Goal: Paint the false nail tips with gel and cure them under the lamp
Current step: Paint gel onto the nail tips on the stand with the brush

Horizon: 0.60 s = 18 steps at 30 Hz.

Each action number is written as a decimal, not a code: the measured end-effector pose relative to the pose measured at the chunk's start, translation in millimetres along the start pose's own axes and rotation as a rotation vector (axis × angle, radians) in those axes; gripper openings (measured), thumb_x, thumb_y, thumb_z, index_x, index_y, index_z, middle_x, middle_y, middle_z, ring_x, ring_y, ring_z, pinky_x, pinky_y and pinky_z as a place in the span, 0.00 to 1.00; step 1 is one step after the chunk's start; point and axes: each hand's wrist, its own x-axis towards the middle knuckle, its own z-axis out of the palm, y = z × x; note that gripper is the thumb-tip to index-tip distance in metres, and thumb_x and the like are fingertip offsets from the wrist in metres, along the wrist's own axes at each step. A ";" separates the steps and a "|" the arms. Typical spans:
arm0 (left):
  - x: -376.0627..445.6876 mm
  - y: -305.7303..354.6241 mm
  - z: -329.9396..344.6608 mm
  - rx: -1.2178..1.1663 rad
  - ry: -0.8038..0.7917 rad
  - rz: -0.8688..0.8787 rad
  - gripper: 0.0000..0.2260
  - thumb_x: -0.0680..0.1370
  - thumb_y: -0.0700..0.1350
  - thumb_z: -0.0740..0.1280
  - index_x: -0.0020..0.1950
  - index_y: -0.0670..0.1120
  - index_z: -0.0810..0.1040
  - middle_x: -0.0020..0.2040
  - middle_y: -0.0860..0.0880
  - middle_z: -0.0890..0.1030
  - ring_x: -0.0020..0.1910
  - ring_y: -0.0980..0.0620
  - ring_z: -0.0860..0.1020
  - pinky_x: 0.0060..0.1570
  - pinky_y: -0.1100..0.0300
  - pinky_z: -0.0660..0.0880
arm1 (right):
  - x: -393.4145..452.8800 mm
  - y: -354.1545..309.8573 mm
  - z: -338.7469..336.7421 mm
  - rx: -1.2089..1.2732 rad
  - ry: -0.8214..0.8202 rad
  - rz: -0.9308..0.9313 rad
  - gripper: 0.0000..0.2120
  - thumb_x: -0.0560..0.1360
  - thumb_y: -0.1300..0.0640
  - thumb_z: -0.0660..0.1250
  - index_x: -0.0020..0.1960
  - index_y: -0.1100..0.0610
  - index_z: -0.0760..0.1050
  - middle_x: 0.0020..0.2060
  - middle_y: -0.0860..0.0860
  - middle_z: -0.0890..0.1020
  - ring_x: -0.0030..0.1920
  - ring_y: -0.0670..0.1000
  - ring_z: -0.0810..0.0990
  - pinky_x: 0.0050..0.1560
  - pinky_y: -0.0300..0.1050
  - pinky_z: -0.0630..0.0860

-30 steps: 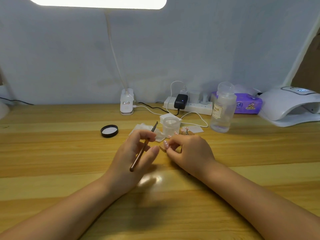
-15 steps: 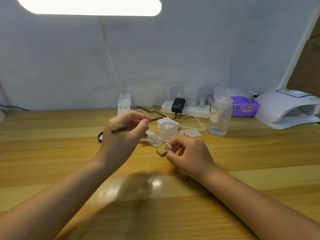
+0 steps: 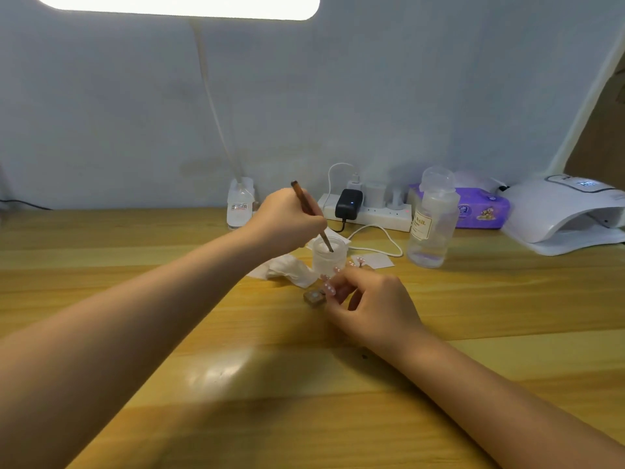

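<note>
Dipping now seen: brush [image 3: 309,211], pinched in left hand [image 3: 291,221], swung from above worktop [image 3: 101,299] into open jar [image 3: 328,253]. Nail tip on holder [image 3: 314,297] pinched by right hand [image 3: 368,306], just in front of jar. Reloading or rinsing judged; curing pending.

Brown brush [image 3: 309,211] tilted, tip down inside open frosted jar [image 3: 328,252] (contents not visible) on wood desk. Small brown block [image 3: 314,297] w/ pale nail tip on top lies just in front of jar. White cure lamp [image 3: 568,214] far right, at the wall.
</note>
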 end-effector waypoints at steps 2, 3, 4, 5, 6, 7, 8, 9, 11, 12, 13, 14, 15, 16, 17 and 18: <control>5.4 2.7 3.0 0.048 -0.030 -0.005 0.06 0.75 0.40 0.66 0.46 0.39 0.81 0.44 0.37 0.82 0.39 0.44 0.81 0.45 0.46 0.82 | 0.2 -0.1 0.2 0.014 0.009 -0.008 0.07 0.70 0.46 0.68 0.45 0.48 0.79 0.33 0.41 0.80 0.34 0.43 0.76 0.36 0.42 0.74; 7.4 3.4 4.3 0.069 -0.037 -0.006 0.06 0.75 0.40 0.66 0.46 0.39 0.81 0.44 0.37 0.82 0.41 0.42 0.82 0.46 0.45 0.82 | 0.4 0.1 0.5 0.019 0.011 -0.010 0.06 0.70 0.46 0.68 0.44 0.47 0.78 0.32 0.41 0.80 0.33 0.43 0.77 0.36 0.41 0.73; 9.4 3.4 5.8 0.091 -0.040 -0.011 0.07 0.75 0.40 0.66 0.46 0.38 0.81 0.44 0.37 0.82 0.43 0.41 0.82 0.46 0.45 0.82 | 0.7 0.4 0.8 0.019 0.009 -0.012 0.05 0.70 0.47 0.69 0.44 0.47 0.78 0.32 0.40 0.79 0.33 0.43 0.77 0.36 0.41 0.73; 11.0 3.1 7.4 0.114 -0.042 -0.019 0.07 0.74 0.40 0.66 0.47 0.38 0.81 0.45 0.37 0.83 0.42 0.41 0.82 0.46 0.46 0.81 | 0.8 0.8 1.3 0.016 0.005 -0.014 0.05 0.70 0.48 0.69 0.44 0.48 0.78 0.32 0.39 0.79 0.33 0.43 0.77 0.36 0.40 0.72; 12.1 2.7 8.6 0.135 -0.045 -0.029 0.07 0.74 0.40 0.66 0.47 0.38 0.81 0.45 0.37 0.83 0.41 0.42 0.82 0.45 0.47 0.81 | 0.9 1.4 1.8 0.013 0.001 -0.018 0.05 0.70 0.49 0.70 0.44 0.48 0.78 0.32 0.39 0.79 0.33 0.43 0.76 0.36 0.40 0.71; 13.0 1.9 9.5 0.151 -0.051 -0.039 0.07 0.74 0.40 0.66 0.47 0.38 0.81 0.45 0.38 0.83 0.38 0.44 0.80 0.42 0.49 0.81 | 0.9 1.8 2.3 0.011 0.000 -0.023 0.04 0.70 0.50 0.70 0.44 0.48 0.79 0.31 0.39 0.79 0.33 0.42 0.76 0.36 0.39 0.70; 13.6 1.1 10.2 0.162 -0.058 -0.051 0.07 0.74 0.40 0.66 0.46 0.39 0.81 0.44 0.39 0.83 0.36 0.47 0.79 0.38 0.52 0.81 | 0.9 2.1 2.6 0.010 0.003 -0.030 0.04 0.71 0.50 0.70 0.44 0.49 0.79 0.31 0.39 0.79 0.33 0.42 0.76 0.36 0.38 0.70; 13.8 0.5 10.4 0.167 -0.065 -0.061 0.06 0.74 0.40 0.66 0.46 0.39 0.81 0.43 0.39 0.83 0.35 0.48 0.79 0.34 0.56 0.80 | 1.0 2.3 2.9 0.011 0.007 -0.035 0.04 0.71 0.50 0.71 0.44 0.49 0.79 0.31 0.40 0.79 0.32 0.41 0.75 0.35 0.38 0.69; 13.5 -0.5 10.6 0.158 -0.057 -0.061 0.07 0.74 0.40 0.65 0.46 0.39 0.81 0.43 0.39 0.83 0.35 0.47 0.80 0.36 0.54 0.80 | 1.2 2.5 3.4 0.014 0.013 -0.036 0.03 0.71 0.51 0.71 0.44 0.49 0.79 0.31 0.40 0.79 0.32 0.41 0.75 0.35 0.38 0.70; 13.0 -0.8 10.4 0.145 -0.039 -0.052 0.07 0.74 0.40 0.66 0.46 0.38 0.81 0.43 0.38 0.83 0.37 0.44 0.81 0.41 0.50 0.81 | 1.2 2.5 3.6 0.014 0.013 -0.034 0.04 0.71 0.51 0.71 0.44 0.49 0.79 0.32 0.41 0.80 0.32 0.41 0.75 0.36 0.39 0.71; 11.9 -0.7 9.9 0.128 -0.014 -0.039 0.07 0.74 0.41 0.66 0.45 0.38 0.81 0.43 0.38 0.83 0.39 0.42 0.81 0.44 0.47 0.81 | 1.1 2.7 3.7 0.011 0.014 -0.033 0.04 0.71 0.50 0.71 0.44 0.49 0.79 0.32 0.41 0.80 0.32 0.42 0.76 0.36 0.39 0.72; 10.7 -0.5 9.1 0.102 0.017 -0.025 0.07 0.74 0.41 0.66 0.44 0.39 0.81 0.42 0.38 0.83 0.40 0.41 0.81 0.45 0.45 0.81 | 1.1 2.9 3.8 0.008 0.015 -0.035 0.04 0.71 0.50 0.70 0.44 0.49 0.80 0.33 0.42 0.81 0.32 0.42 0.75 0.36 0.40 0.72; 10.0 -0.7 7.7 0.067 0.053 -0.015 0.06 0.74 0.40 0.66 0.41 0.40 0.81 0.40 0.39 0.82 0.38 0.42 0.81 0.44 0.45 0.81 | 1.0 2.7 3.8 0.007 0.017 -0.041 0.04 0.72 0.49 0.70 0.43 0.49 0.80 0.33 0.42 0.81 0.32 0.41 0.75 0.36 0.39 0.71; 9.6 -1.1 6.0 0.024 0.088 -0.014 0.05 0.73 0.40 0.66 0.39 0.41 0.80 0.37 0.41 0.82 0.36 0.44 0.80 0.42 0.47 0.81 | 1.0 2.5 3.6 0.008 0.018 -0.049 0.04 0.72 0.49 0.70 0.43 0.49 0.80 0.33 0.43 0.81 0.31 0.40 0.74 0.36 0.39 0.71; 9.1 -1.7 4.1 -0.023 0.114 -0.022 0.05 0.73 0.40 0.66 0.37 0.43 0.79 0.34 0.43 0.81 0.33 0.47 0.79 0.40 0.49 0.82 | 1.0 2.3 3.5 0.008 0.016 -0.058 0.05 0.72 0.48 0.70 0.43 0.49 0.80 0.33 0.43 0.81 0.31 0.39 0.74 0.36 0.38 0.70; 8.5 -1.9 2.3 -0.070 0.125 -0.037 0.06 0.73 0.39 0.66 0.37 0.43 0.79 0.33 0.45 0.81 0.32 0.49 0.79 0.38 0.51 0.82 | 1.3 2.0 3.3 0.004 0.011 -0.065 0.05 0.72 0.48 0.70 0.43 0.49 0.81 0.33 0.43 0.81 0.31 0.38 0.73 0.36 0.37 0.69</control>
